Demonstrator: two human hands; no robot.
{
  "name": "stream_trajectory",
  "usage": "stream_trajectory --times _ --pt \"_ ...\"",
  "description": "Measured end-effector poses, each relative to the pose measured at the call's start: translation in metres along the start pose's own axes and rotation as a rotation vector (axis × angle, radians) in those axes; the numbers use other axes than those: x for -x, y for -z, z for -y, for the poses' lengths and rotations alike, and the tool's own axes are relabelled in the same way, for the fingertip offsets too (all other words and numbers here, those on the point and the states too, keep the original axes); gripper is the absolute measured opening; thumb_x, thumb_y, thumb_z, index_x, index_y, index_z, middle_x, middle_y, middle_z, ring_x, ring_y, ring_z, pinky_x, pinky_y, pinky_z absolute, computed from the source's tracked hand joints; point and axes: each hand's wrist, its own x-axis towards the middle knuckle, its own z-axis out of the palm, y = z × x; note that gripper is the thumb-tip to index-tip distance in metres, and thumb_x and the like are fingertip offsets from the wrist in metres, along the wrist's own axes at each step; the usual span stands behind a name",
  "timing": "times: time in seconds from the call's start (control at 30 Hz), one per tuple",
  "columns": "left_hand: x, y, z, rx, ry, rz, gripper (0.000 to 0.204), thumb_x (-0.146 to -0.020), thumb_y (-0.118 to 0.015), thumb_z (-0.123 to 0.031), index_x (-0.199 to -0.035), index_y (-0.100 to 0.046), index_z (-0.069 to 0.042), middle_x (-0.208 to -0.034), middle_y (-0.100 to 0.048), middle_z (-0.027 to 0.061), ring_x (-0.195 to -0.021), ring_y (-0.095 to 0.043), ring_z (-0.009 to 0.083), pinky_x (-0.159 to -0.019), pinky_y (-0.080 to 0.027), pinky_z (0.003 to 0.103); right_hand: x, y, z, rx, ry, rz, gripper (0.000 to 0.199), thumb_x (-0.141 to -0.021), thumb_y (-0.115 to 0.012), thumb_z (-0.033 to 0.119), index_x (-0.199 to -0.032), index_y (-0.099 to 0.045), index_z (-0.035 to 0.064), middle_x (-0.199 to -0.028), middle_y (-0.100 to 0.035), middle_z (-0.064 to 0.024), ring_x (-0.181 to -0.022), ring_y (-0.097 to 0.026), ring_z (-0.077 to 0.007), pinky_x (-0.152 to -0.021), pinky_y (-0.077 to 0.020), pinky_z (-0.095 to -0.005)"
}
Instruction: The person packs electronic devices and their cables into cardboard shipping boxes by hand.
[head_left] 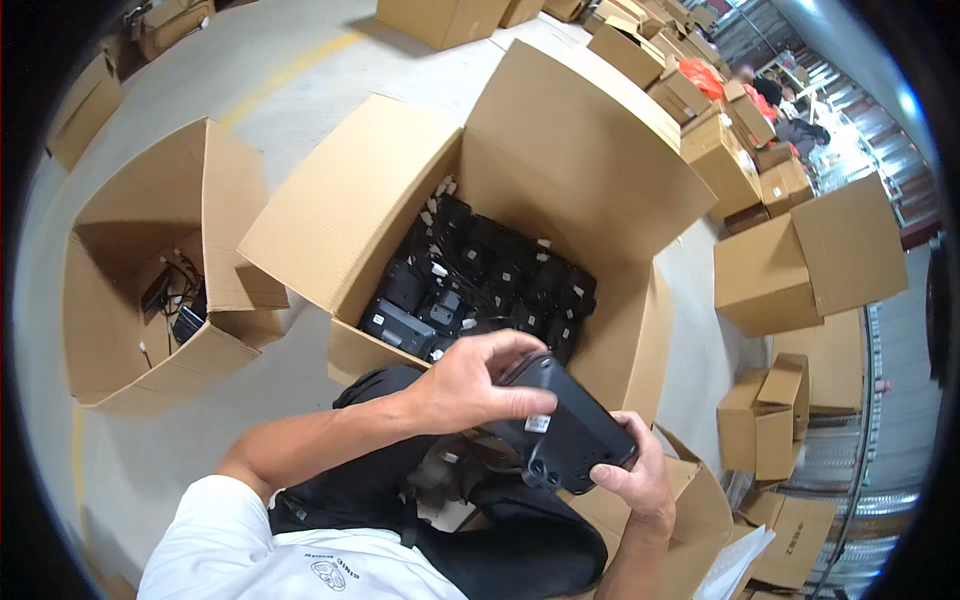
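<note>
Between my hands, over my lap, is a black plastic housing (572, 422) with round holes at its lower end and a small white label. My left hand (468, 382) is at its upper left end, the thumb lying on the face by the label and the fingers bent over the far edge, slightly blurred. My right hand (638, 478) grips the lower right end, thumb on top. Just beyond stands an open cardboard box (590, 150), holding several similar black units (500, 275) with cables and white connectors. The underside of the held housing is hidden.
On the left, a smaller open carton (130, 340) contains a few black parts and cables. Another open carton (690, 520) sits by my right forearm. More cartons (765, 275) line the right side. People (795, 125) are far off at the upper right.
</note>
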Motion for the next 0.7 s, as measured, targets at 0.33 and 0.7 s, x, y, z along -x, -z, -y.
stream_trajectory --times 0.33,0.7 --pt "-0.011 0.010 0.036 0.085 0.121 -0.038 0.066 -0.096 -0.069 -0.028 -0.144 -0.035 0.001 -0.106 -0.066 0.0045 -0.100 -0.061 0.0139 -0.099 -0.046 0.031 -0.192 -0.044 -0.004 -0.554 0.108 -0.053 0.047 -0.094 -0.069 0.028 -0.123 -0.054 -0.0058 -0.114 -0.066 -0.0132 -0.102 -0.066 -0.0211 -0.089 -0.0565 -0.0363" --pt "-0.004 0.037 0.027 0.295 0.120 -0.378 0.074 -0.101 -0.059 -0.015 -0.155 -0.012 0.005 -0.145 -0.042 0.0201 -0.132 -0.048 0.0242 -0.112 -0.039 0.036 -0.452 -0.173 -0.167 -0.558 -0.244 -0.334 0.051 -0.098 -0.066 0.035 -0.125 -0.051 -0.0047 -0.122 -0.059 -0.0141 -0.097 -0.067 -0.0251 -0.078 -0.0627 -0.0383"
